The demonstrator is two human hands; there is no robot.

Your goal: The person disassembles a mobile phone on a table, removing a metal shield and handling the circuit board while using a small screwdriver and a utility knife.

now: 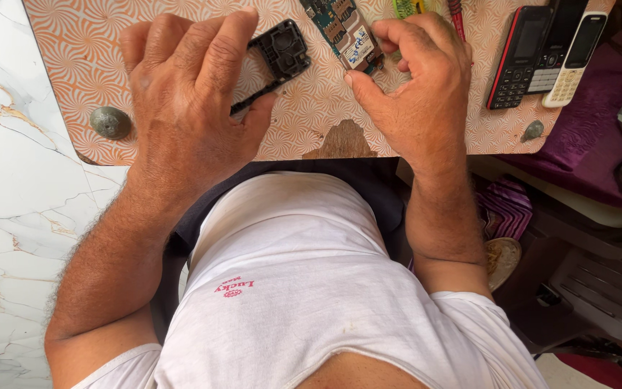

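While the left hand [181, 94] presses its fingers down on the black phone frame [276, 57], pinning it flat on the patterned worktop [311, 115], the right hand [415, 83] pinches the green circuit board [345, 32] just beside it. A light grip by the board's edges, with the frame held steady, seems wisest. Three keypad phones [541, 54] lie well apart at the right.

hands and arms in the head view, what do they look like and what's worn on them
Both are bare: the left hand and right hand wear no gloves, rings or watch. The forearms are hairy and uncovered. Short white sleeves of a white t-shirt start near the shoulders. No cables or markings on the arms.
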